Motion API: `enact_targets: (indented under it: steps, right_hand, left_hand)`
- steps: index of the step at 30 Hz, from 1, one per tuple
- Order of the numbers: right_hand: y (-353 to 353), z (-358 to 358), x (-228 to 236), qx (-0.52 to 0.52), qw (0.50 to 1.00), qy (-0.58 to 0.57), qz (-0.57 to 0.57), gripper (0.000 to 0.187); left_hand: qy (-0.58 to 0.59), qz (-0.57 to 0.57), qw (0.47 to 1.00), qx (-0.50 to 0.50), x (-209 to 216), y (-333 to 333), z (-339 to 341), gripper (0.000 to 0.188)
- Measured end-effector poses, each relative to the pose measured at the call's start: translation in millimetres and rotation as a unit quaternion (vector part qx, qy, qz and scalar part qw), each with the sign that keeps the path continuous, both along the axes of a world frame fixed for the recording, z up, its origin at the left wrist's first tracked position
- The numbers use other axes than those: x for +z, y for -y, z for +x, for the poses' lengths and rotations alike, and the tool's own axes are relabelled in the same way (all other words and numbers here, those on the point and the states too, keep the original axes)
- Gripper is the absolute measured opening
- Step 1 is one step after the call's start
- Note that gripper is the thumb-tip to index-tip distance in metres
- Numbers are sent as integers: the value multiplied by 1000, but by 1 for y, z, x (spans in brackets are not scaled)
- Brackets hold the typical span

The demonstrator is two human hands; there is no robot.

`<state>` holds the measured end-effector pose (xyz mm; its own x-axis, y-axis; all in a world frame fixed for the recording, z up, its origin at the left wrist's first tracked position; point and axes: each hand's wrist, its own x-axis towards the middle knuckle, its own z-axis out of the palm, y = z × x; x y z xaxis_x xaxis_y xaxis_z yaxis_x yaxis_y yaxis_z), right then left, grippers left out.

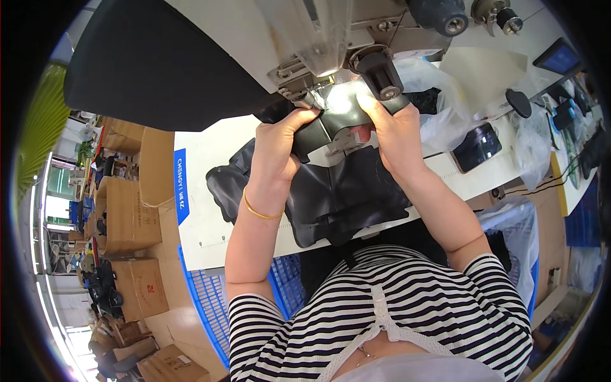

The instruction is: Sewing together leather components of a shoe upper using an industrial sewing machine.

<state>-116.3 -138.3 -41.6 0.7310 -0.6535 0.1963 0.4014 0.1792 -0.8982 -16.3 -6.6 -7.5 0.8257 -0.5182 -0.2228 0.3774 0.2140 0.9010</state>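
A sewing machine (pixel 356 38) stands over the white table, its needle area lit by a bright lamp. Under its presser foot (pixel 310 95) lies a black leather-like piece (pixel 312 135) with a seam running down it. My left hand (pixel 275 145) pinches this piece at its left edge, thumb close to the foot. On the right side my right hand (pixel 398 134) grips the same piece, thumb on top and fingers partly hidden underneath. More black leather-like panels (pixel 347 197) lie spread on the table between my forearms, their near edge by my lap.
A dark phone (pixel 477 148) and clear plastic bags (pixel 439 121) lie on the white table (pixel 207 245) to the right. Blue plastic baskets (pixel 207 299) stand below its front edge. Cardboard boxes (pixel 130 216) are stacked on the floor at left. A small screen (pixel 559 58) is at upper right.
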Motion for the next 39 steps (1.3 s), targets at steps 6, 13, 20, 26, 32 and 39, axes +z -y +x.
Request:
enact_targets:
  steps: [6,13,20,26,32,39]
  right_hand:
    - [0,1,-1,5,1000,6,5,17]
    - [-1,0,0,-2,1000,-7,-3,17]
    - [5,2,2,26,999,-33,-16,15]
    - [5,0,5,26,998,-46,-22,14]
    - [6,-5,2,18,999,-39,6,16]
    - [14,-4,2,6,999,-33,-15,21]
  left_hand:
    - [-10,-3,1000,8,1,0,-1,13]
    - [1,-16,1000,9,0,1,-2,12]
    - [-4,-7,1000,-7,-2,0,9,7]
    - [-38,-31,998,-33,-7,-3,18,18]
    - [-77,-170,982,27,-14,-14,17,19]
    - [78,-79,994,-13,-15,-24,21,19]
